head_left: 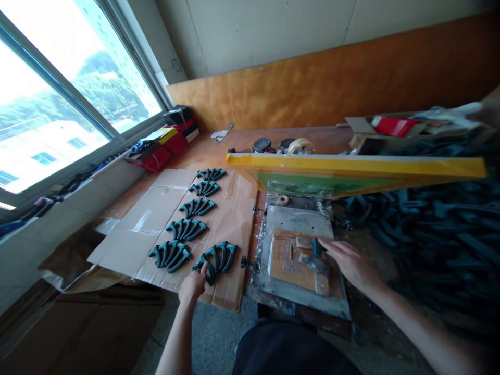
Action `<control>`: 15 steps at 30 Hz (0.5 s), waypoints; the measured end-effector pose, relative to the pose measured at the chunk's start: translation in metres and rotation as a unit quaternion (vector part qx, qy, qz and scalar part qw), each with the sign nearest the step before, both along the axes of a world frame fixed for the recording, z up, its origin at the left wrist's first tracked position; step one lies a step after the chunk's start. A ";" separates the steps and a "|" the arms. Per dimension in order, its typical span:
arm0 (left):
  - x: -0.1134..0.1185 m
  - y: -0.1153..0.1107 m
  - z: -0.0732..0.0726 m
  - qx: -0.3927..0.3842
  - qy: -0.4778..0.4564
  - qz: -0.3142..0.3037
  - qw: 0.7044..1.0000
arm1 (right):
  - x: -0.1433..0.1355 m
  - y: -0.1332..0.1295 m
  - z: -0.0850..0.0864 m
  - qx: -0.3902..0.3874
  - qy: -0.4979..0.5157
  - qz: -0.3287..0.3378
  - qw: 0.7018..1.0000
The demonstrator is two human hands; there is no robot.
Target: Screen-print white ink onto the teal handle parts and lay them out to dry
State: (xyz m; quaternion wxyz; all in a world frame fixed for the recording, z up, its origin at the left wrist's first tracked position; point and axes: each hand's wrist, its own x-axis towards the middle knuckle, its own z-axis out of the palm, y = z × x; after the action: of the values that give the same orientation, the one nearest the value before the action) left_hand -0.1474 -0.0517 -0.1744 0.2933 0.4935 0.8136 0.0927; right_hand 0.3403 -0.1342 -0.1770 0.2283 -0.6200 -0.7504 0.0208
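Note:
My left hand (192,285) is closed on the near end of a dark green curved handle-like piece (210,273), at the end of a fanned row on the cardboard. Several similar fans of curved pieces (187,229) lie farther back and to the left. My right hand (351,263) reaches in from the right, its fingertips closed on another dark green piece (316,248). That piece stands at a wooden jig (285,264) with small wood blocks, fixed on a grey metal plate (297,219). Part of the piece is hidden by the fingers.
A yellow-edged screen frame (351,165) with green mesh is raised over the plate's back. A big heap of dark pieces (429,234) fills the right side. Lidded jars (262,145) and a tape roll (283,199) stand behind. The cardboard sheet (156,203) overhangs the table's front edge.

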 end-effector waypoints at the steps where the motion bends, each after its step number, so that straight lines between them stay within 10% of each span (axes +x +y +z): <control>1: 0.009 -0.001 0.003 0.017 0.019 -0.010 1.000 | -0.019 0.006 0.006 0.008 -0.005 0.029 1.000; 7: 0.068 -0.019 -0.009 0.096 0.183 -0.110 0.972 | -0.060 0.020 0.008 0.036 -0.063 0.073 0.995; 15: 0.073 -0.020 -0.035 0.053 0.201 -0.075 0.975 | -0.050 0.014 -0.020 0.104 -0.082 0.066 0.989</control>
State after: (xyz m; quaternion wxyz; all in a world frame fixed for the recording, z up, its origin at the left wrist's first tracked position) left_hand -0.0741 -0.0719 -0.2097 0.1037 0.5764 0.8105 0.0121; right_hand 0.2898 -0.1202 -0.1972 0.2269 -0.5415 -0.8042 -0.0930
